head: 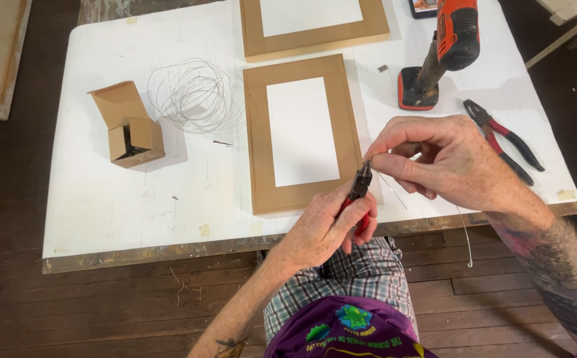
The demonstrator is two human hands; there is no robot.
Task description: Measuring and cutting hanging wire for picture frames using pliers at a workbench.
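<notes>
My left hand (325, 225) grips small red-handled pliers (359, 189), their dark jaws pointing up at a thin wire. My right hand (444, 159) pinches that thin wire (464, 232) right at the plier tips, near the table's front edge. A loose length of the wire trails down past the edge toward the floor. Just left of the plier tips lies a brown frame (301, 132) with a white middle.
On the white table (136, 192) sit a coil of wire (195, 96), an open small cardboard box (129, 129), a second brown frame (311, 26), an orange cordless drill (444, 50) and larger red-handled pliers (504, 139). Dark wooden floor surrounds the table.
</notes>
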